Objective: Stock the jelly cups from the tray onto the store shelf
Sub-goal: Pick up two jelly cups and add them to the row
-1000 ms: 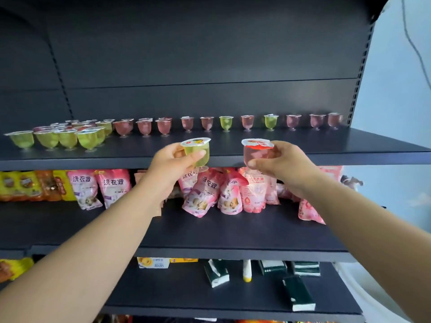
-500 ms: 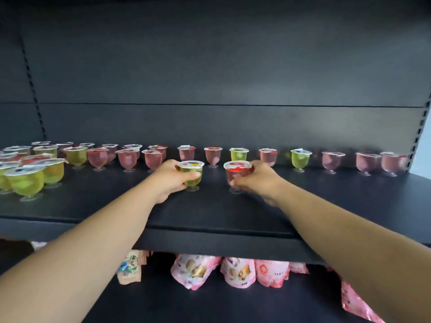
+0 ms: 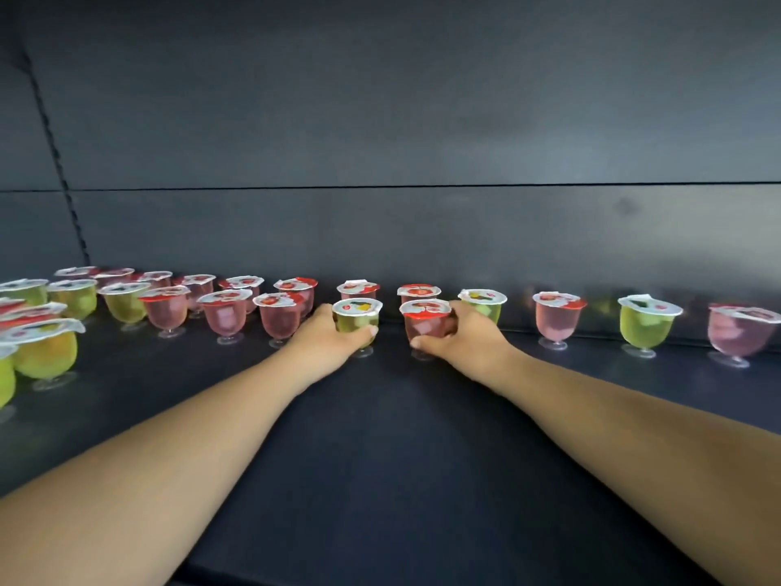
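Head view: both forearms stretched forward over shelf (image 3: 380,458). Left hand (image 3: 329,340) curls round green cup (image 3: 357,321), thumb at front. Right hand (image 3: 460,340) curls round red cup (image 3: 427,321). Both cups upright, bases seemingly on shelf, just ahead of back row (image 3: 416,291). Step judged: setting down pair. Next: loosen fingers, draw hands straight back without tipping neighbours. Tray not visible.
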Demonstrator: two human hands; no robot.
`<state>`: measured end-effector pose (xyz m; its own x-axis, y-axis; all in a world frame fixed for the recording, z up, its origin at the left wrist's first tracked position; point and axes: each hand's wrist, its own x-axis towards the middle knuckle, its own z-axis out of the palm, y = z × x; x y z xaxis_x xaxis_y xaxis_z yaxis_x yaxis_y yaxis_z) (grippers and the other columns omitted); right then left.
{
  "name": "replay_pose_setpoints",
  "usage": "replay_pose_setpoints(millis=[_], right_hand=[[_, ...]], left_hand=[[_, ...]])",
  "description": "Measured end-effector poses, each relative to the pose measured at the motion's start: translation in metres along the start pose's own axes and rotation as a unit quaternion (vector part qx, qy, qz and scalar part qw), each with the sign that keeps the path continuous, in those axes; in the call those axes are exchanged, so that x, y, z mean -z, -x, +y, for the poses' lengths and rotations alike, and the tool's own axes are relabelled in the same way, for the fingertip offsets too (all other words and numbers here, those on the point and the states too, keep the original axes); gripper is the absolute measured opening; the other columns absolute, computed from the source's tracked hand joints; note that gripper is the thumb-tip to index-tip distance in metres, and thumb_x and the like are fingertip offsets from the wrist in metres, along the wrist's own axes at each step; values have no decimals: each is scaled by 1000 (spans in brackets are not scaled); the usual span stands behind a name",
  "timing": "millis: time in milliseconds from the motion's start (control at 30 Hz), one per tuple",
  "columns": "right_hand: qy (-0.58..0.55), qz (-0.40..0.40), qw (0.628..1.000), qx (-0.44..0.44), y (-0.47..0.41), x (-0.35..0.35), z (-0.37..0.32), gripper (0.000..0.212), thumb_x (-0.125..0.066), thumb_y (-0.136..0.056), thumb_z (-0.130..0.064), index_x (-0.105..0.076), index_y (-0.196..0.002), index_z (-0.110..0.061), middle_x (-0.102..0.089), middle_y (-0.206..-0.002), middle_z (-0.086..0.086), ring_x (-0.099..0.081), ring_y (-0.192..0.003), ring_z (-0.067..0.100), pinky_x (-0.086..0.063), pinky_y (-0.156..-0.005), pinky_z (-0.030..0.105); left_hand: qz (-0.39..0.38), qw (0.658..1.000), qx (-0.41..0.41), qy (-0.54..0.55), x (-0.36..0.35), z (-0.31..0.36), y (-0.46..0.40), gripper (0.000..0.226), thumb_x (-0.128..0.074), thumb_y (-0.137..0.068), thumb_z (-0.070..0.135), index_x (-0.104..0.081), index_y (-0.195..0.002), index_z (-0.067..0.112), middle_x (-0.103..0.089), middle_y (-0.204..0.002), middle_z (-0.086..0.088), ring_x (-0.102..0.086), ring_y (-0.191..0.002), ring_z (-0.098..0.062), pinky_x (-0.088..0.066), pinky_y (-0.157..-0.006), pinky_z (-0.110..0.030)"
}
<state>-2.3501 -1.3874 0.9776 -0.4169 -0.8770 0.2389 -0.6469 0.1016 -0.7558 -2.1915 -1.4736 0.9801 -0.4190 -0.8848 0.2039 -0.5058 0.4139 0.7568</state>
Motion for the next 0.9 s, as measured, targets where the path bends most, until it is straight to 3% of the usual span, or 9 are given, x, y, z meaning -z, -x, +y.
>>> replay_pose_setpoints(millis=[200, 300, 367, 500, 567, 633, 767, 833, 900], right_hand=[[5, 11, 1000, -2, 1, -2, -5, 53, -74, -77, -28, -45, -118, -12, -49, -91, -8, -47, -91, 9, -33, -75, 17], [21, 21, 999, -12, 2, -3, -4, 58, -74, -77, -32, -42, -122, -12, -43, -82, -13, -46, -94, 10, -34, -78, 19], [33, 24, 999, -21, 1, -6, -2, 62, -74, -76, -34, -41, -124, -13, -47, -91, -9, -49, -103, 14, -38, -86, 23], [58, 12, 998, -36, 1, -8, -1, 61, -73, -75, -37, -40, -122, -16, -50, -101, -6, -52, -108, 17, -42, -94, 30], [81, 14, 996, -39, 8, -3, -6, 59, -72, -76, -38, -40, -120, -15, -51, -99, -5, -51, -103, 16, -40, -86, 25], [97, 22, 994, -51, 23, 1, -9, 72, -70, -78, -40, -34, -133, -11, -53, -118, 3, -51, -113, 20, -37, -89, 25], [216, 36, 975, -34, 82, 7, -27, 62, -59, -87, -38, -36, -137, -10, -45, -137, 10, -44, -126, 25, -36, -99, 28], [249, 57, 967, 7, 122, 9, -44, 52, -56, -89, -36, -45, -132, -11, -48, -135, 10, -46, -124, 25, -38, -98, 29], [293, 78, 950, 75, 173, 9, -62, 49, -53, -91, -36, -45, -133, -12, -47, -137, 8, -43, -127, 24, -35, -102, 29]], left_hand=[[0, 999, 38, -6, 2, -9, -7, 45, -65, -77, 43, -53, -113, 19, -63, -107, 2, -58, -102, -19, -46, -96, -38], [-17, 999, 43, 25, 2, -9, -9, 64, -66, -57, 54, -55, -110, 21, -63, -107, 3, -59, -103, -17, -47, -96, -40], [-33, 994, 61, 85, 3, -11, -11, 74, -67, -45, 53, -54, -110, 21, -63, -111, 3, -58, -107, -16, -45, -100, -38], [-60, 988, 53, 129, 2, -15, -14, 67, -71, -41, 47, -58, -102, 22, -65, -111, 3, -58, -108, -14, -41, -104, -37], [-57, 991, 50, 113, 4, -10, -10, 49, -73, -49, 42, -61, -92, 23, -67, -107, 2, -59, -108, -16, -41, -104, -37], [-43, 994, 50, 82, 6, -5, 0, 29, -74, -69, 32, -62, -92, 20, -65, -110, -2, -57, -110, -20, -41, -100, -31], [-28, 998, 51, -13, 17, 9, 54, 60, -61, -85, 32, -40, -134, 4, -51, -121, -7, -48, -110, -23, -35, -85, -27], [-36, 998, 10, -49, 25, 15, 92, 54, -59, -86, 31, -42, -132, 8, -55, -108, 0, -50, -93, -16, -38, -79, -26], [-23, 997, -45, -66, 37, 15, 137, 45, -59, -86, 30, -50, -127, 14, -58, -122, -1, -55, -105, -17, -39, -89, -24]])
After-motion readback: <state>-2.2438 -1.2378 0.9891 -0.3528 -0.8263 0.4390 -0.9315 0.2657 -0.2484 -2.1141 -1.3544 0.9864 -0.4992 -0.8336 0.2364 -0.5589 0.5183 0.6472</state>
